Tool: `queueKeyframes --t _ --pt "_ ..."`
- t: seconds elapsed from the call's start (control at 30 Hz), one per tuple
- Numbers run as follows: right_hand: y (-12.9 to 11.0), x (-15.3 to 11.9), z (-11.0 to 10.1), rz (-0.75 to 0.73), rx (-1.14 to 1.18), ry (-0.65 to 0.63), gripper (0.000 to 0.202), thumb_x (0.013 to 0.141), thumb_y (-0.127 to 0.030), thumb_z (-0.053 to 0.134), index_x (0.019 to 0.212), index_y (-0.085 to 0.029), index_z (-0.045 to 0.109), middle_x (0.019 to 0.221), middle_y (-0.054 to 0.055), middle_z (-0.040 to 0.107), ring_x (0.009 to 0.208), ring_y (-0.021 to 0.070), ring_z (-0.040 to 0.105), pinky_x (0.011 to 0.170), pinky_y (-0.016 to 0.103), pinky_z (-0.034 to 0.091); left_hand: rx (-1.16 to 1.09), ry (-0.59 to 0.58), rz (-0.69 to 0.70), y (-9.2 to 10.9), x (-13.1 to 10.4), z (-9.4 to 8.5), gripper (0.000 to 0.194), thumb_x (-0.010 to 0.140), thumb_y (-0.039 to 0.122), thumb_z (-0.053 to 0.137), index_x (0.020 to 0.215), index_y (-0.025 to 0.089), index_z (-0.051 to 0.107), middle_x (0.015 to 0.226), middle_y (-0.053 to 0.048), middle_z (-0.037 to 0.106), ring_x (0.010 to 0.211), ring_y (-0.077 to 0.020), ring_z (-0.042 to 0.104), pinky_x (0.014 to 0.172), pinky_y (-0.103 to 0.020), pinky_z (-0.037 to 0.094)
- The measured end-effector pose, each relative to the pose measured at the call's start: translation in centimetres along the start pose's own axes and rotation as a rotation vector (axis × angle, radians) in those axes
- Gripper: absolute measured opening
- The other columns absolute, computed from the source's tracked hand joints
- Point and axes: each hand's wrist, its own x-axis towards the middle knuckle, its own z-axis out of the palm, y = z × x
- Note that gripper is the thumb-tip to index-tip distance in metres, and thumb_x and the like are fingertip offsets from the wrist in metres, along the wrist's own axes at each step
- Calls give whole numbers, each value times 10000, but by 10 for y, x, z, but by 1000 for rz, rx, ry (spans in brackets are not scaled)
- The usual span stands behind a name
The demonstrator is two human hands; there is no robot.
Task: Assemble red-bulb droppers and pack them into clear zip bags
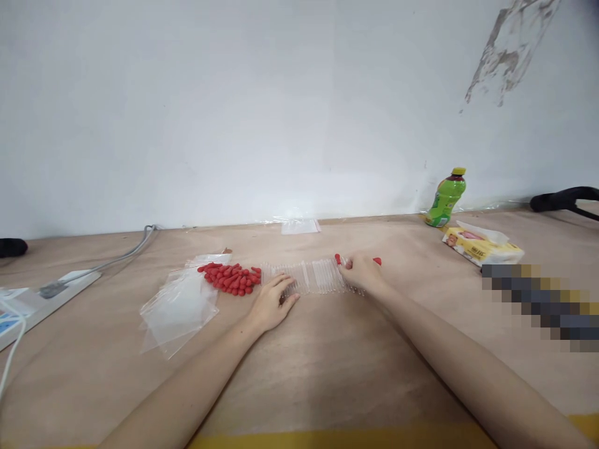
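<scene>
A row of thin clear tubes [316, 276] lies side by side on the brown-covered table. My left hand [272, 302] rests at the row's left end, fingers stretched over the tubes and slightly apart. At the right end, my right hand [362, 273] has its fingers pinched together; what they hold is hidden. One red rubber bulb [337, 258] shows just left of those fingers, and another red bulb [377, 261] shows beyond the hand. A pile of red rubber bulbs [231, 279] lies left of the tubes, close to my left hand.
Clear plastic bags [180, 308] lie left of the bulbs, and a small flat bag [300, 227] lies near the wall. A power strip [51, 299] with cables is at far left. A green bottle [448, 199] and a tissue pack [484, 245] stand at right.
</scene>
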Motion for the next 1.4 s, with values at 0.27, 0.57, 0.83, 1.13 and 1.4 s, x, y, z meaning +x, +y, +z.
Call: queueKeyframes --t 0.27,0.57,0.83,1.13,1.4 --pt "46 28 -39 122 53 27 125 654 -287 569 686 -182 630 708 69 649 676 184 577 537 243 359 2 58 31 1 0 0 270 786 291 529 1016 162 587 1086 -99 564 1058 -225 492 916 -373 391" --pt "89 50 -29 88 207 -82 216 699 -232 585 875 -122 647 806 73 658 696 148 593 583 209 424 218 108 -282 20 33 2 191 764 354 509 738 182 589 812 -72 558 858 -244 508 778 -379 394" --pt "87 49 -31 27 271 -110 306 574 -297 708 824 -140 627 798 52 616 650 131 558 543 209 410 445 -1 -431 31 67 22 367 716 483 481 731 144 621 892 -156 584 913 -308 496 775 -407 356" --pt "85 46 -28 23 281 -178 44 640 -169 635 673 -138 636 630 35 639 585 126 561 540 209 414 468 -84 -490 33 79 28 348 743 363 459 771 82 662 896 -218 607 900 -337 524 756 -414 366" --pt "81 48 -37 2 234 -122 81 681 -202 599 719 -135 624 708 45 633 633 125 551 550 200 403 423 -90 -399 41 69 3 326 810 303 397 770 87 638 878 -190 582 900 -315 502 744 -395 387"
